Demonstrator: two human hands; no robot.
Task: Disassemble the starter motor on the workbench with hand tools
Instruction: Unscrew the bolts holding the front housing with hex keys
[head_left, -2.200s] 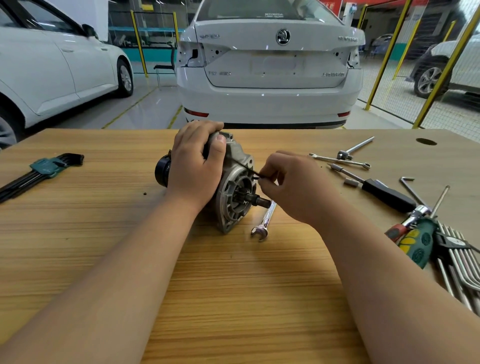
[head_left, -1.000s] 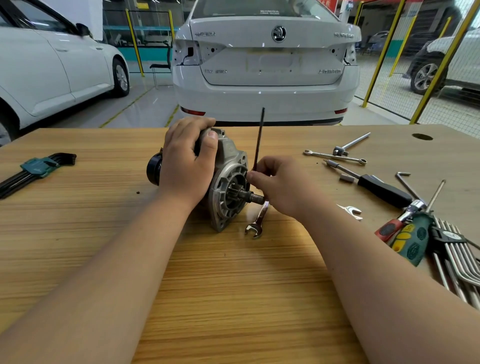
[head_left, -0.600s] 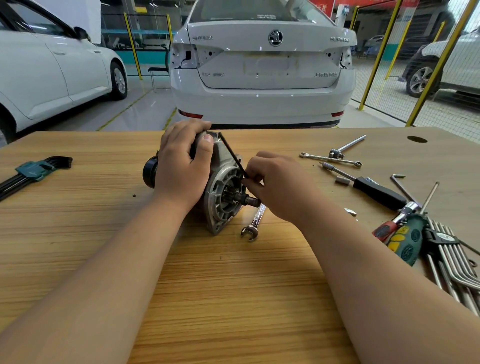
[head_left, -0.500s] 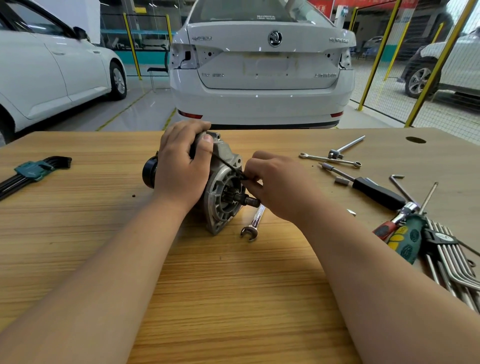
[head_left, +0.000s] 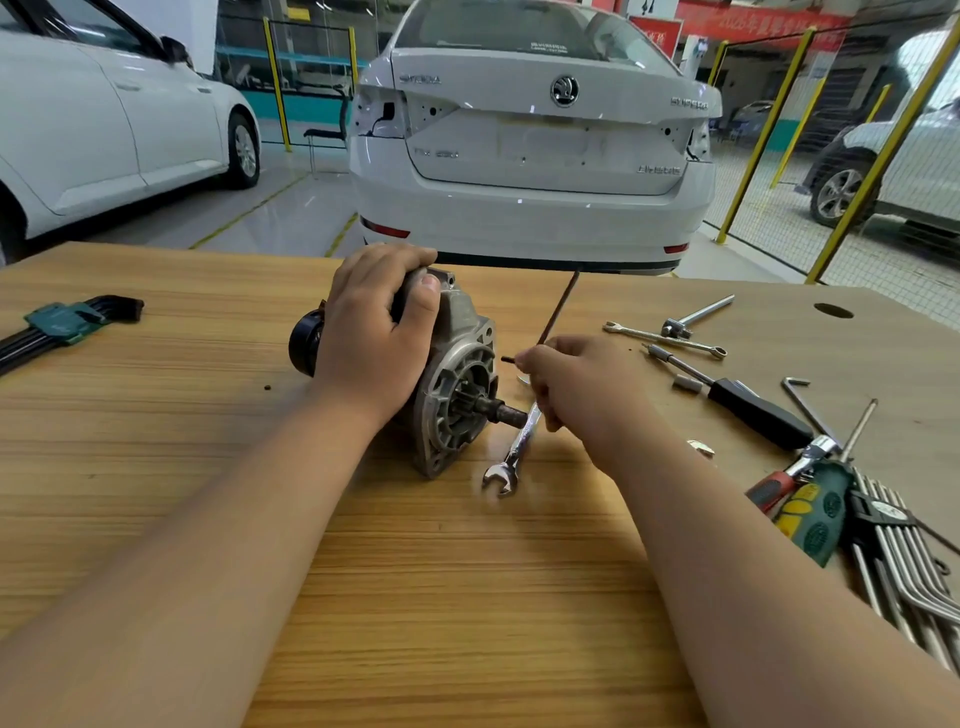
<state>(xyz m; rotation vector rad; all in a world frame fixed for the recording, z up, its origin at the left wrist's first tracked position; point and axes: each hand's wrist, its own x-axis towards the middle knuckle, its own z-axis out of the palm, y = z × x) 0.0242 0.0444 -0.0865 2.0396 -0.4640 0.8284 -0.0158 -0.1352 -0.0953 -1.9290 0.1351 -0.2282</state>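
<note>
Here left hand (head_left: 371, 345) grips starter motor (head_left: 460, 374); right hand (head_left: 582, 389) pinches hex key (head_left: 558, 309).

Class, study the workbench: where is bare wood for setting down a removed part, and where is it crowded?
Bare wood: the workbench between the forearms, nearer than the starter motor and spanner; also the stretch between the green hex key set and the motor. Crowded: the right side, with the black-handled driver and silver hex keys.
</note>
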